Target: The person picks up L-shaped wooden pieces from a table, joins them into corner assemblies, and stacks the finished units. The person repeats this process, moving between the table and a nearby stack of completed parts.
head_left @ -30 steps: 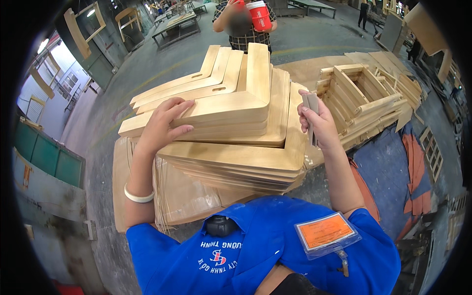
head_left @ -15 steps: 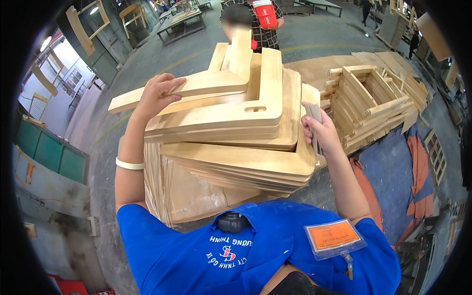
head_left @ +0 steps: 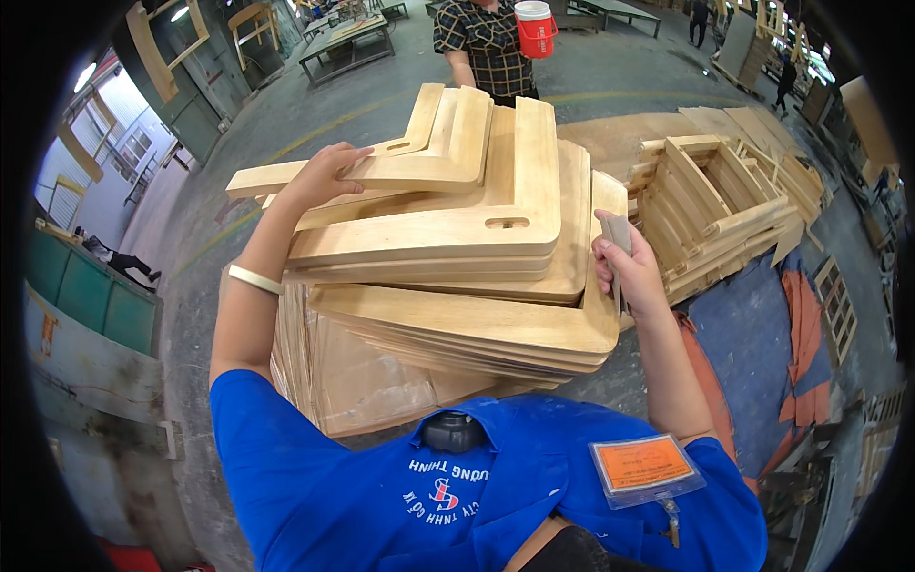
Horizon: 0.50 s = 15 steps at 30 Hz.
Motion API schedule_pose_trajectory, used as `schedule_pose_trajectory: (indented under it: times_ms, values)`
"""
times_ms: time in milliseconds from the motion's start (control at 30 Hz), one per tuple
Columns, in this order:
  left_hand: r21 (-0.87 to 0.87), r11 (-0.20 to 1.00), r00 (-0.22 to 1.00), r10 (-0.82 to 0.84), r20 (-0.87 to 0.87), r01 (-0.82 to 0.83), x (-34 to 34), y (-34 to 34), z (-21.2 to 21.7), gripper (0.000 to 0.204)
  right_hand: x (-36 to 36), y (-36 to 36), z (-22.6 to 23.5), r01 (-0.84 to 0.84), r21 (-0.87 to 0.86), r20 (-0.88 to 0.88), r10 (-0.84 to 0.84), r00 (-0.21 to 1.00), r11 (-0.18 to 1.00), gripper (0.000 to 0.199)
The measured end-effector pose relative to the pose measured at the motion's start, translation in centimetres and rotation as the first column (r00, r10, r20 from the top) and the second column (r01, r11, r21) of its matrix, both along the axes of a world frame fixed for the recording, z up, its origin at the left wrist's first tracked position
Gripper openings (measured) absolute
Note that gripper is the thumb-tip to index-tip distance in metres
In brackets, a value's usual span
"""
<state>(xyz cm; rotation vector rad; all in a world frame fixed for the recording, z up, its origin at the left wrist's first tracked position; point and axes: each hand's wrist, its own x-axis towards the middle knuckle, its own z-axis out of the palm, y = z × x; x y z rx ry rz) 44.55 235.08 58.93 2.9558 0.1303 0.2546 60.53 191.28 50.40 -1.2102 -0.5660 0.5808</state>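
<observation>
A stack of pale L-shaped wooden frame pieces [head_left: 429,229] fills the middle, its layers turned at differing angles. On top, at the back left, lies an L-shaped wooden piece [head_left: 419,172]. My left hand [head_left: 329,173] is closed over the long arm of that piece, fingers bent across its upper edge; the thumb is partly hidden. My right hand [head_left: 629,272] pinches a flat, folded-looking grey sandpaper [head_left: 618,250] upright, beside the stack's right corner. An oblong slot shows in the larger piece [head_left: 534,224] below.
Behind the stack stands a person in a checked shirt [head_left: 486,48], near a red bucket with a white top [head_left: 536,30]. More wooden frames [head_left: 710,205] are piled at the right, with a blue and orange sheet [head_left: 748,353] on the floor. Thin boards [head_left: 367,377] lie under the stack.
The top L-shaped piece has come down, its raised far arm lower, with my left hand still on it. The person behind has straightened and the bucket has shifted right. My right hand keeps the sandpaper.
</observation>
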Motion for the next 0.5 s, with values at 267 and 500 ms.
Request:
schedule_pose_trajectory:
  times_ms: [267,500]
  values:
    - [0.002,0.997,0.982,0.075,-0.176,-0.075,1.9,0.8,-1.1,0.067,-0.2,0.0,0.4,0.007,-0.009,0.005,-0.007,1.000,1.000,0.047]
    - [0.016,0.997,0.969,0.076,-0.233,-0.074,2.2,0.4,-2.7,0.068,-0.7,-0.3,0.3,0.001,-0.001,-0.030,-0.001,1.000,1.000,0.047]
